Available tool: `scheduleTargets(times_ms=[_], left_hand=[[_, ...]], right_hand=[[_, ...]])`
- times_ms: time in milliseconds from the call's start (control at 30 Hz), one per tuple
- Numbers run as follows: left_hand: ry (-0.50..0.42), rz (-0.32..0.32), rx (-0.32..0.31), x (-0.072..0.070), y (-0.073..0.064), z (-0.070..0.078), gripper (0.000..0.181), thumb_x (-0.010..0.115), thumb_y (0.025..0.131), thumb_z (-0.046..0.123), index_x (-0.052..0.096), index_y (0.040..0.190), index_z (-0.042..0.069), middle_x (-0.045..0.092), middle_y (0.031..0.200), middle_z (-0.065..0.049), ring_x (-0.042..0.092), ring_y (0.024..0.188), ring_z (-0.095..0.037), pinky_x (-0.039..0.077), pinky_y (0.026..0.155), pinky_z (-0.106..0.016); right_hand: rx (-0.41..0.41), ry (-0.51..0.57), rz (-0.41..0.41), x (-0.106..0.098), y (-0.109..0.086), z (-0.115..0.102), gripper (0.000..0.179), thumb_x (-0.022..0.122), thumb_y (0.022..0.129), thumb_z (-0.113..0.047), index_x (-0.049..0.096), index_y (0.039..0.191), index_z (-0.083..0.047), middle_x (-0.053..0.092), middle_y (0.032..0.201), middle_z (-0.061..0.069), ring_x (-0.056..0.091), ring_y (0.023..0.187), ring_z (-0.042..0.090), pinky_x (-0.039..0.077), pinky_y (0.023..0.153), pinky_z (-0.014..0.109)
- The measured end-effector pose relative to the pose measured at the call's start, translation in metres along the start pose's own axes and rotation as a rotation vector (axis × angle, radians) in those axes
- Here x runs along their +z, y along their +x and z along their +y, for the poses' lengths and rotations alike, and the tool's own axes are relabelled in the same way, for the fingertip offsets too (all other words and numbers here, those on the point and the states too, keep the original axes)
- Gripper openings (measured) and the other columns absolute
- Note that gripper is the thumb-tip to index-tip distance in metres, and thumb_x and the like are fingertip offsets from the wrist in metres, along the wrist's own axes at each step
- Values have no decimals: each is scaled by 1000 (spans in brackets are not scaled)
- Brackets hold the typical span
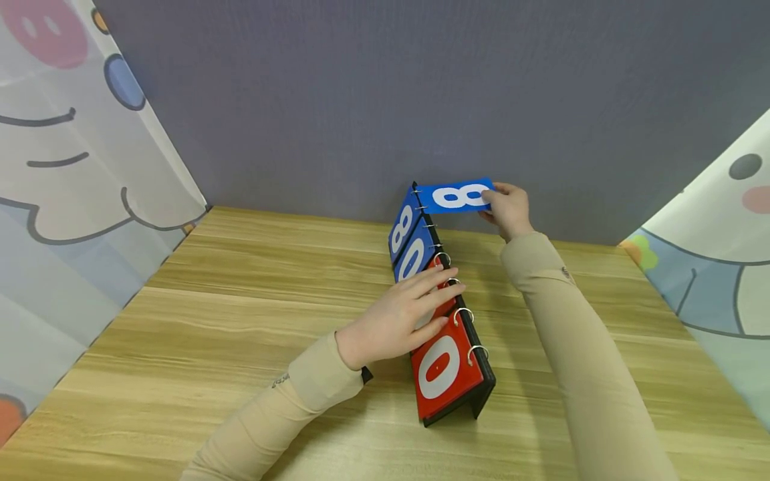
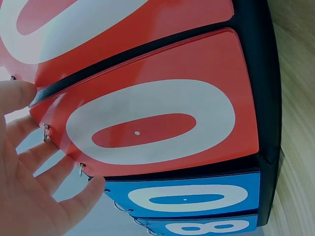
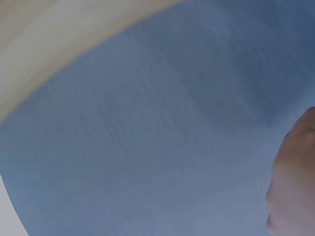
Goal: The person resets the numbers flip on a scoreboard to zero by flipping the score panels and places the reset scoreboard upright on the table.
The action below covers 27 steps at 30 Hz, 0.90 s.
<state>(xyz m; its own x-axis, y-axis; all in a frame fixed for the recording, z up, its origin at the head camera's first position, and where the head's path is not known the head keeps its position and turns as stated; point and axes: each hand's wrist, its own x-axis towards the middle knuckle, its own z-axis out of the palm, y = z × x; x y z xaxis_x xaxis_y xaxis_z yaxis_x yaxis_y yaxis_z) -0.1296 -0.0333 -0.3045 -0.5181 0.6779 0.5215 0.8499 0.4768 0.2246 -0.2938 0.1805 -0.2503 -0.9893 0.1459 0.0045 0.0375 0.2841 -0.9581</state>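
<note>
A flip scoreboard [image 1: 457, 394] with a black tent-shaped stand and metal rings stands on the table. Its two red cards, the nearer red card [image 1: 452, 374] among them, show 0. Beyond them a blue card [image 1: 423, 248] shows 0 and the farthest blue card [image 1: 411, 208] shows 8. My right hand [image 1: 508, 208] pinches the outer end of a raised blue card [image 1: 442, 207] marked 8, held out level from its rings. My left hand [image 1: 394, 321] rests with spread fingers along the scoreboard's ringed top edge, over the red cards.
The scoreboard stands on a wood-grain table [image 1: 240, 294]. A grey panel [image 1: 361, 100] rises behind the table's far edge. Printed cartoon curtains hang at both sides, the left curtain [image 1: 72, 187] and the right curtain [image 1: 722, 267].
</note>
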Motion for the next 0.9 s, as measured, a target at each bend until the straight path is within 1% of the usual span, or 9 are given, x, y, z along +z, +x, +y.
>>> scheduleTargets(times_ms=[100, 233, 433, 567, 633, 700, 767, 833, 900], left_hand=[[-6, -2, -5, 1, 0, 0, 44, 56, 95, 22, 49, 137, 10, 39, 148, -10, 34, 139, -23, 28, 114, -39], [-8, -14, -14, 1, 0, 0, 45, 56, 95, 22, 49, 138, 10, 39, 149, -10, 33, 139, -23, 28, 113, -39], [-12, -10, -11, 1, 0, 0, 45, 56, 95, 22, 48, 138, 10, 39, 148, -10, 34, 139, -23, 28, 113, -39], [-14, -7, -12, 2, 0, 0, 46, 57, 95, 22, 48, 138, 10, 39, 148, -10, 34, 139, -22, 27, 114, -38], [-13, -8, -13, 2, 0, 0, 46, 57, 95, 22, 49, 138, 10, 39, 148, -10, 34, 139, -22, 27, 114, -38], [-12, -6, -13, 2, 0, 0, 45, 57, 95, 22, 49, 138, 10, 39, 148, -10, 34, 139, -22, 27, 114, -38], [-9, -1, -9, 2, 0, 0, 45, 57, 95, 22, 49, 137, 10, 39, 148, -10, 35, 139, -23, 28, 114, -38], [-5, 3, -5, 3, 1, -1, 45, 57, 95, 22, 50, 137, 10, 40, 148, -10, 35, 138, -23, 28, 114, -38], [1, 7, 0, 2, 1, -1, 44, 57, 95, 23, 50, 137, 10, 40, 148, -10, 36, 138, -23, 28, 114, -38]], right_hand=[[-45, -19, 11, -1, -1, -12, 48, 47, 96, -17, 42, 142, -2, 52, 125, 14, 60, 79, 3, 53, 71, 16], [-92, -42, 39, 2, -5, -28, 48, 49, 96, -19, 44, 142, -7, 52, 129, 15, 61, 86, 7, 55, 77, 22], [-188, -72, 138, 16, -13, -45, 46, 53, 94, -20, 48, 139, -14, 55, 117, 11, 60, 75, 5, 55, 71, 21], [-270, -98, 163, 27, -17, -49, 47, 53, 93, -19, 47, 140, -16, 58, 120, 13, 62, 80, 10, 55, 66, 19], [-321, -126, 157, 32, -18, -51, 49, 54, 93, -18, 45, 141, -18, 60, 118, 13, 61, 77, 9, 53, 62, 16], [-375, -174, 141, 35, -20, -52, 52, 55, 92, -18, 44, 142, -20, 63, 100, 10, 55, 65, 5, 46, 55, 14], [-433, -219, 109, 38, -21, -53, 54, 56, 91, -18, 42, 144, -21, 59, 85, 6, 46, 57, 3, 41, 52, 16], [-488, -267, 67, 42, -22, -53, 57, 58, 91, -19, 39, 145, -21, 56, 83, 3, 46, 61, 5, 40, 56, 19], [-528, -305, 3, 45, -23, -51, 57, 59, 91, -20, 39, 144, -19, 59, 89, 6, 53, 70, 11, 43, 61, 25]])
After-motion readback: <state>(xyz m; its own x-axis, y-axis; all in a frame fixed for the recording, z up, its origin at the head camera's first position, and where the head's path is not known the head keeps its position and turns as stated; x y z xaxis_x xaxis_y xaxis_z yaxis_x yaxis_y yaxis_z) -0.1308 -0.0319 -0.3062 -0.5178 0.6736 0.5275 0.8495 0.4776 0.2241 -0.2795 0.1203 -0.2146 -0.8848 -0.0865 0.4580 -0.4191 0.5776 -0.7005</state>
